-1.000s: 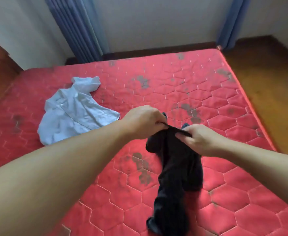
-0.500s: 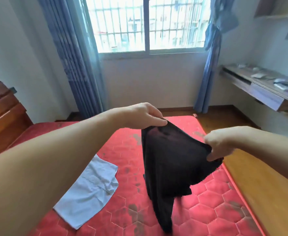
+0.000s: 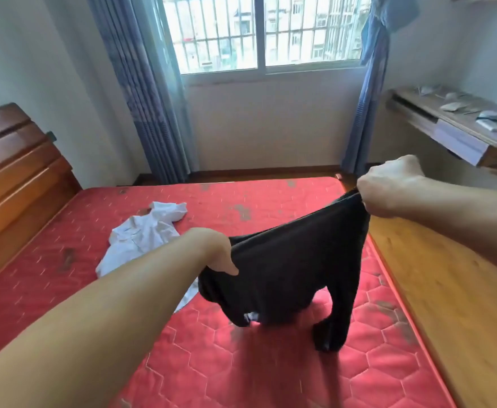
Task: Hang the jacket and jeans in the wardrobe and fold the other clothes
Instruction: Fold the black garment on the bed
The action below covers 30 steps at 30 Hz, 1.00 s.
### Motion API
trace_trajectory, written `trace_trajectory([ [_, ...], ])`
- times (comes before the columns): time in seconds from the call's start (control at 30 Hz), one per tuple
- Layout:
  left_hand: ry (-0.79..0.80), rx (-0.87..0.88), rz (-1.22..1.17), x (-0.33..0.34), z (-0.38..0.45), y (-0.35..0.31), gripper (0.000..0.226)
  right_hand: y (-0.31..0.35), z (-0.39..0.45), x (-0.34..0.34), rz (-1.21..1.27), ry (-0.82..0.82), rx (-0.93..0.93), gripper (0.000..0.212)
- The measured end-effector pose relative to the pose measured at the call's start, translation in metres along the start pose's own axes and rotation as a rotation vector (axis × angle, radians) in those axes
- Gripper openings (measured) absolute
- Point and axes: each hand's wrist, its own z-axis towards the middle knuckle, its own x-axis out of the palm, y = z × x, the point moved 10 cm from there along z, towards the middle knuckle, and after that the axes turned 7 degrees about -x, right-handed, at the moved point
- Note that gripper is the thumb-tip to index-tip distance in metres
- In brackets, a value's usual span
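Holding a black garment (image 3: 294, 272) stretched in the air above the red mattress (image 3: 200, 357), left hand (image 3: 219, 254) clenched on one end of its top edge, right hand (image 3: 388, 187) clenched higher on the other. Risking a lopsided fold, likely from the uneven height and the bunched lower cloth (one dangling end touching the mattress). Running the top edge, the long axis, up from lower left to upper right, the rest hanging down. Leaving the white shirt (image 3: 141, 237) crumpled on the mattress behind the left arm.
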Motion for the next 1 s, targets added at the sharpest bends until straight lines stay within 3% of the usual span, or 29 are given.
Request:
trace_trajectory([
  [0.13,-0.116,-0.037,-0.207,-0.028,-0.028,0.000,0.087,-0.029,-0.031,0.025,0.270,-0.084,0.088,0.036],
  [0.2,-0.117,-0.058,-0.396,-0.048,-0.048,0.005,0.110,-0.050,-0.045,0.040,0.582,-0.075,0.185,0.046],
  [0.27,-0.174,-0.050,-0.579,-0.073,-0.067,0.005,0.115,-0.065,-0.056,0.048,0.895,-0.100,0.253,0.053],
  [0.33,-0.329,-0.056,-0.710,-0.104,-0.086,0.009,0.093,-0.084,-0.067,0.039,1.089,-0.253,0.310,0.050],
  [0.4,-0.570,-0.074,-0.790,-0.138,-0.106,0.021,0.054,-0.107,-0.082,0.022,1.214,-0.466,0.397,0.044],
  [0.47,-0.748,-0.100,-0.838,-0.160,-0.125,0.034,0.029,-0.124,-0.095,0.005,1.284,-0.613,0.447,0.034],
  [0.53,-0.846,-0.124,-0.802,-0.172,-0.139,0.045,0.027,-0.132,-0.102,-0.013,1.280,-0.682,0.440,0.015],
  [0.6,-0.882,-0.166,-0.685,-0.176,-0.146,0.055,0.033,-0.135,-0.108,-0.031,1.215,-0.716,0.410,0.024],
  [0.77,-0.681,-0.301,-0.599,-0.134,-0.122,0.085,0.018,-0.113,-0.123,-0.079,1.028,-0.893,0.152,0.033],
  [0.9,-0.658,-0.321,-0.631,-0.110,-0.110,0.099,0.028,-0.089,-0.117,-0.083,0.808,-0.816,0.018,0.037],
  [1.0,-0.603,-0.276,-0.857,-0.109,-0.102,0.110,0.029,-0.086,-0.103,-0.063,0.806,-0.628,-0.009,0.032],
])
